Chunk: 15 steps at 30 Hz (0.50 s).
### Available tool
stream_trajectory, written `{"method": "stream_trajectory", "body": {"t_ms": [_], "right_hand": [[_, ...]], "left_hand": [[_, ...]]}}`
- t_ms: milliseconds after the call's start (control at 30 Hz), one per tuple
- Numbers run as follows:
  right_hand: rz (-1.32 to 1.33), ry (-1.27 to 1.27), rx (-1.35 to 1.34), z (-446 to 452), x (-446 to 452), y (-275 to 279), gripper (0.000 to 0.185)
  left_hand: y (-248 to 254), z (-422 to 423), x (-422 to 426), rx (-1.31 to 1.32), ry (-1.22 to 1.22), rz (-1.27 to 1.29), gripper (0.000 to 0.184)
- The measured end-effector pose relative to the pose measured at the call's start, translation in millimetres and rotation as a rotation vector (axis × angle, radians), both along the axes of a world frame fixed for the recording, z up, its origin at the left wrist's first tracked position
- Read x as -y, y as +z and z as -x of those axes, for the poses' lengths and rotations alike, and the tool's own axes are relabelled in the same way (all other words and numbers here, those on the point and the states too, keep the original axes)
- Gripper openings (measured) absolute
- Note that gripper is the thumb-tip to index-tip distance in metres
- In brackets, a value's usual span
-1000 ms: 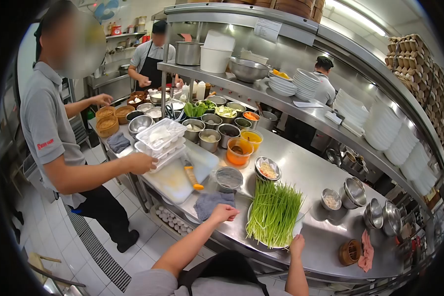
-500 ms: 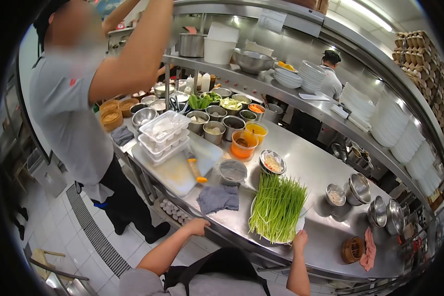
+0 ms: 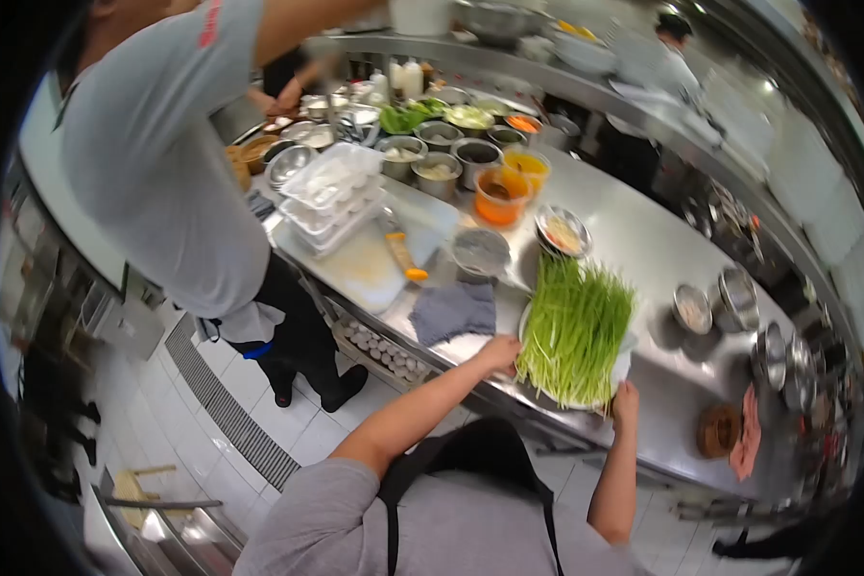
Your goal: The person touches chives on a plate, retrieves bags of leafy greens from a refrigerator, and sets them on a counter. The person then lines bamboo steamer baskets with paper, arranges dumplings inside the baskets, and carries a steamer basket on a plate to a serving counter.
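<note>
Since the earlier frame, the left grip (image 3: 497, 355) has moved towards the right, to the left side of the plate (image 3: 624, 366); whether it holds the rim, I cannot tell. The right grip (image 3: 626, 400) seems closed on the plate's near right rim. The green stalks (image 3: 578, 331) lie on this plate at the counter's (image 3: 648, 235) front edge, between both grips, their long axis running away from the person. The left forearm reaches diagonally inward; the right one points nearly straight forward. Beyond the left grip lies a grey cloth (image 3: 453, 312).
</note>
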State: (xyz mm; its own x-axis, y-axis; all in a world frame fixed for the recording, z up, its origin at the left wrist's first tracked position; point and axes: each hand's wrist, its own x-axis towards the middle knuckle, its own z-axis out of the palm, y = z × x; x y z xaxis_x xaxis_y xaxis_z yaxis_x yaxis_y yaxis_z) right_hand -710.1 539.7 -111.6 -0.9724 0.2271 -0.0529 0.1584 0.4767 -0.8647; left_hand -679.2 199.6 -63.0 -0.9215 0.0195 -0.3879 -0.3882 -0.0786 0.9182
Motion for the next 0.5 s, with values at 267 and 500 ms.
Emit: {"method": "stream_trajectory", "body": {"t_ms": [267, 500], "right_hand": [[-0.191, 0.013, -0.052, 2, 4, 16, 0.028], [-0.212, 0.031, -0.060, 46, -6, 0, 0.030]], "left_hand": [[-2, 12, -14, -0.009, 0.052, -0.072, 0.022], [4, 43, -19, 0.006, 0.068, -0.136, 0.021]]}}
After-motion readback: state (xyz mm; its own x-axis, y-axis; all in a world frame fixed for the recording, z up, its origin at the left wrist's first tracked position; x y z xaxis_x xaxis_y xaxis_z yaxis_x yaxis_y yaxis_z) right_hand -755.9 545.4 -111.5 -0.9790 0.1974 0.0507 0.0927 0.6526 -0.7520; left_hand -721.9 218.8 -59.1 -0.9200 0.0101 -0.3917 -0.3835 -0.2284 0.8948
